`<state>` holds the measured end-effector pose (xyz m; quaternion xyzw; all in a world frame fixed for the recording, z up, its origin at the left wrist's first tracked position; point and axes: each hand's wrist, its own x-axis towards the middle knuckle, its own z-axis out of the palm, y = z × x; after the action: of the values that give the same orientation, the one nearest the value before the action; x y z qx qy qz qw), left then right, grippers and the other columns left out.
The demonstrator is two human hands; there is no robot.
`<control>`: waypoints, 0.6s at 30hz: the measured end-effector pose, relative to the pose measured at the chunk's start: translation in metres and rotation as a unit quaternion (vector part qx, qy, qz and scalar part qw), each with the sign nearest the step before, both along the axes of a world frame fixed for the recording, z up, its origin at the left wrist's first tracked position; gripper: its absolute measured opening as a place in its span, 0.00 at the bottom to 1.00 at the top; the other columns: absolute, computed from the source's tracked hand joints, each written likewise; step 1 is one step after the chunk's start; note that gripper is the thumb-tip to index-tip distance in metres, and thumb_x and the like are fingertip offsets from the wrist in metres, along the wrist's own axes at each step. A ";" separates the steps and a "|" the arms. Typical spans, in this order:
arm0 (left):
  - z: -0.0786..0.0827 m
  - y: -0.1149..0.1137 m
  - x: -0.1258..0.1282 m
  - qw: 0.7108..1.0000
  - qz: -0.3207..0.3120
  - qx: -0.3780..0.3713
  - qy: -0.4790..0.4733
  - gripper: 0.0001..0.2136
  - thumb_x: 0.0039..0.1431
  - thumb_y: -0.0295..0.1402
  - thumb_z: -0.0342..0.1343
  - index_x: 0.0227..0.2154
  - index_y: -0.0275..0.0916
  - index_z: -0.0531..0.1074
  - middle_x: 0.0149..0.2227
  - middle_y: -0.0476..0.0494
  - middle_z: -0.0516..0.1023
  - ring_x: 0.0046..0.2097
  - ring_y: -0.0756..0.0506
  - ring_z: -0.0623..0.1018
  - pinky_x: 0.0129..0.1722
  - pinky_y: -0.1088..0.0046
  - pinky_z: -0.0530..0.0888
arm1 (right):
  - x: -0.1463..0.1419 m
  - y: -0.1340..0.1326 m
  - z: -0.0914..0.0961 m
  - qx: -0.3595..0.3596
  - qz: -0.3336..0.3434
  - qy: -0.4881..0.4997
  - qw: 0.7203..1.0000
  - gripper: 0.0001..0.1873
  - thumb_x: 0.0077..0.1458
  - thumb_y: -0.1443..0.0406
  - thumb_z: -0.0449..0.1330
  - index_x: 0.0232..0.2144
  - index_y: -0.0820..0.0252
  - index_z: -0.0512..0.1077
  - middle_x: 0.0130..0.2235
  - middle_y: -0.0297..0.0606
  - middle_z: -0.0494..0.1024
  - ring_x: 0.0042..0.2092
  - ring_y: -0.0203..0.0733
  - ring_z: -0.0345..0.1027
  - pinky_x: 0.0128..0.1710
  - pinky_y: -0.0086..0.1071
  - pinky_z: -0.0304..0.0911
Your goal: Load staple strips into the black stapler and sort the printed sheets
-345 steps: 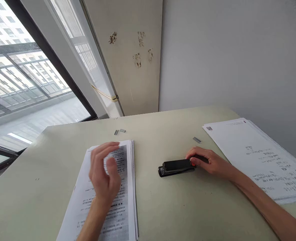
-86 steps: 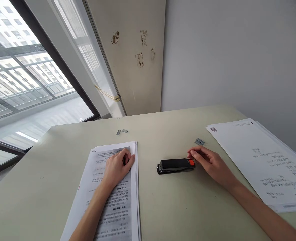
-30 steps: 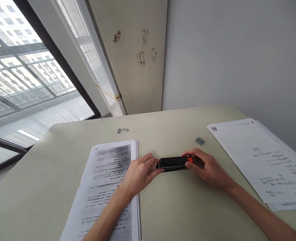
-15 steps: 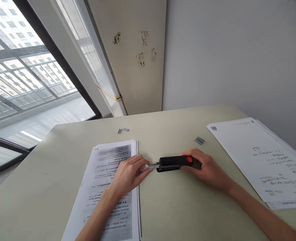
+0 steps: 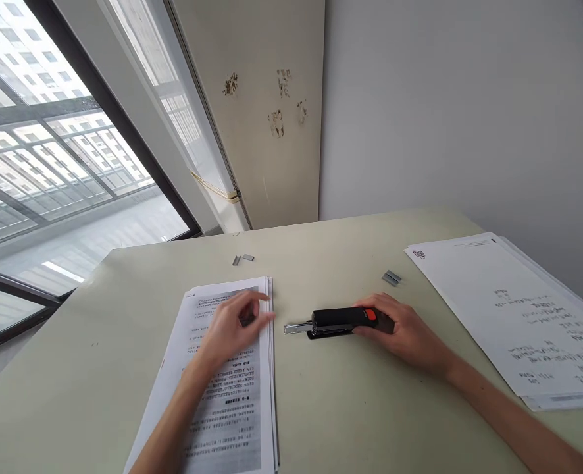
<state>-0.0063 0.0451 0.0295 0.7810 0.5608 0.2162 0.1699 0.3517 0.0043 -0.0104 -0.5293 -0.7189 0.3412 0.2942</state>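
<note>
My right hand [image 5: 399, 329] grips the rear end of a black stapler [image 5: 338, 318] with a red button, which lies sideways on the table. From the stapler's left end its metal staple tray [image 5: 297, 327] sticks out. My left hand [image 5: 237, 322] hovers over the right part of a printed paper stack [image 5: 222, 421]. Its thumb and forefinger are apart with nothing between them, a short way left of the tray. The hand is slightly blurred.
Two small staple strips [image 5: 243, 259] lie beyond the printed stack, and more staple strips [image 5: 391, 278] lie behind my right hand. Another paper stack [image 5: 479, 283] with handwriting sits at the right of the pale table [image 5: 335, 421]. A grey wall [image 5: 444, 112] rises behind.
My left hand has let go of the stapler's metal tray and drawn back left over the printed papers. More of the tray shows now. The right hand still holds the stapler.
</note>
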 end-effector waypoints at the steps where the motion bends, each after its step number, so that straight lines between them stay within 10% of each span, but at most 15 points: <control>1: 0.000 0.008 -0.004 0.999 0.052 0.018 0.000 0.18 0.68 0.52 0.55 0.44 0.44 0.78 0.30 0.51 0.77 0.31 0.47 0.74 0.35 0.71 0.71 | 0.000 0.000 0.001 0.000 0.000 -0.001 1.000 0.15 0.65 0.48 0.63 0.46 0.46 0.76 0.42 0.37 0.79 0.45 0.50 0.73 0.46 0.42 0.70; 11: -0.019 0.112 -0.018 0.956 0.279 0.034 0.083 0.23 0.65 0.44 0.61 0.56 0.33 0.72 0.56 0.26 0.75 0.58 0.28 0.76 0.55 0.50 0.74 | -0.002 0.001 0.004 0.002 0.002 0.003 1.000 0.14 0.65 0.50 0.63 0.47 0.47 0.76 0.43 0.38 0.80 0.47 0.50 0.74 0.49 0.43 0.70; 18: -0.022 0.130 -0.018 0.952 0.283 0.012 0.114 0.18 0.70 0.39 0.61 0.58 0.39 0.72 0.58 0.38 0.76 0.53 0.40 0.80 0.52 0.54 0.80 | 0.000 0.003 -0.001 0.003 0.011 0.014 1.000 0.14 0.65 0.51 0.64 0.47 0.49 0.76 0.44 0.38 0.79 0.48 0.50 0.72 0.50 0.44 0.68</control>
<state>-0.0248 0.1746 0.0077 0.6119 0.7716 0.1719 0.0274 0.3515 0.0076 -0.0118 -0.5157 -0.7213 0.3500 0.3022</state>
